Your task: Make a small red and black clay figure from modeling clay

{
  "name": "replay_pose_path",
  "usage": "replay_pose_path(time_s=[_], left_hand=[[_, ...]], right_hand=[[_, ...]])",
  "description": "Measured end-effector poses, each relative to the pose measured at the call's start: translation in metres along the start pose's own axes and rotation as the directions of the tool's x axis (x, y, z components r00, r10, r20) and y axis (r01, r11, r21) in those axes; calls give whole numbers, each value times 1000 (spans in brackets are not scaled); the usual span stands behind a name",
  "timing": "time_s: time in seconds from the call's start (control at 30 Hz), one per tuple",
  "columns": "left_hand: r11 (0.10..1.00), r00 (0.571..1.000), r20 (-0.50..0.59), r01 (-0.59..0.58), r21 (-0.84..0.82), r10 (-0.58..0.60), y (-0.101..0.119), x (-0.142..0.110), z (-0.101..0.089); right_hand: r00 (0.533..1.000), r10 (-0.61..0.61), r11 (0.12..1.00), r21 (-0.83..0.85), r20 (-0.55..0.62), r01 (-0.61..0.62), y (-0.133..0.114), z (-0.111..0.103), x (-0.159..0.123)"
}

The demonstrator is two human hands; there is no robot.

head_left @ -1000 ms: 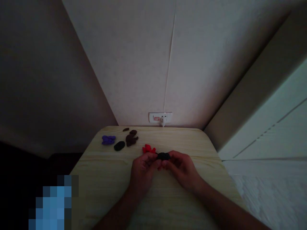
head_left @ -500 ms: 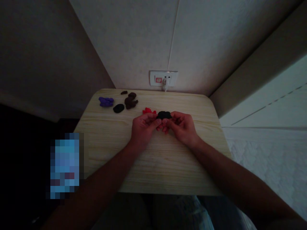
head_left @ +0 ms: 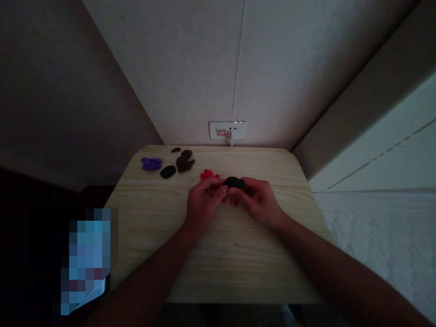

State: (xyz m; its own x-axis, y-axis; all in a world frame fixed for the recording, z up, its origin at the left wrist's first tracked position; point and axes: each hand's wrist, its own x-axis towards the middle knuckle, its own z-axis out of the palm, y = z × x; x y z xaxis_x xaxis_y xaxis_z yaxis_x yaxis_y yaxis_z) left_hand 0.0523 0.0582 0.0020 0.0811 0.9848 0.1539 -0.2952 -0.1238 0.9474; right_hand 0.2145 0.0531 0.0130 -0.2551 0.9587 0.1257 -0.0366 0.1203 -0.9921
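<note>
Pale wood tabletop (head_left: 218,254) lies open between both hands and its near edge.

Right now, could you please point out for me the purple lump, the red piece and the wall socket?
Purple lump (head_left: 151,164): head view, its middle.
Red piece (head_left: 207,174): head view, its left part.
Wall socket (head_left: 221,132): head view, its red switch.

The black lump (head_left: 235,182) in the grip looks matt, soft and clay-like, with an uneven surface. Left of the grip, the red piece (head_left: 207,174), brown lumps (head_left: 184,163) and purple lump (head_left: 151,164) share that matt, clay-like look. Beneath, the tabletop (head_left: 238,263) shows smooth, pale wood grain; beyond, the wall socket (head_left: 218,130) looks like smooth plastic with a shiny edge.
</note>
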Motion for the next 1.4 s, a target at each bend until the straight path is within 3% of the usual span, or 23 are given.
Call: replay_pose_path(time_s=[0.17, 0.47, 0.63, 0.73, 0.9, 1.03, 1.23, 1.4], left_hand=[[999, 998, 57, 28, -43, -26, -4, -2, -2], [998, 998, 22, 63, 5, -63, -2, -1, 0], [997, 998, -12, 54, 53, -54, -1, 0, 1], [996, 999, 14, 41, 83, -42, 2, -2, 3], [978, 997, 69, 6, 211, -20, 4, -6, 5], [963, 997, 65, -44, 268, 27, 1, -7, 5], [965, 993, 116, -22, 260, -9, -6, -8, 3], [971, 995, 96, -8, 237, -15, -7, -8, 4]], right_hand=[[999, 10, 995, 100, 36, -13, 2, 4, 0], [995, 5, 994, 112, 95, -15, 4, 3, 1], [983, -41, 991, -117, 180, 63, -5, -10, 2], [989, -72, 948, -298, 130, 109, -10, -16, 2], [996, -91, 958, -275, -13, 84, -11, -17, 0], [997, -67, 960, -273, -30, 56, -6, -13, -2], [996, -85, 960, -270, -19, 77, -4, -13, -1], [998, -64, 953, -299, -29, 53, -7, -14, 0]])
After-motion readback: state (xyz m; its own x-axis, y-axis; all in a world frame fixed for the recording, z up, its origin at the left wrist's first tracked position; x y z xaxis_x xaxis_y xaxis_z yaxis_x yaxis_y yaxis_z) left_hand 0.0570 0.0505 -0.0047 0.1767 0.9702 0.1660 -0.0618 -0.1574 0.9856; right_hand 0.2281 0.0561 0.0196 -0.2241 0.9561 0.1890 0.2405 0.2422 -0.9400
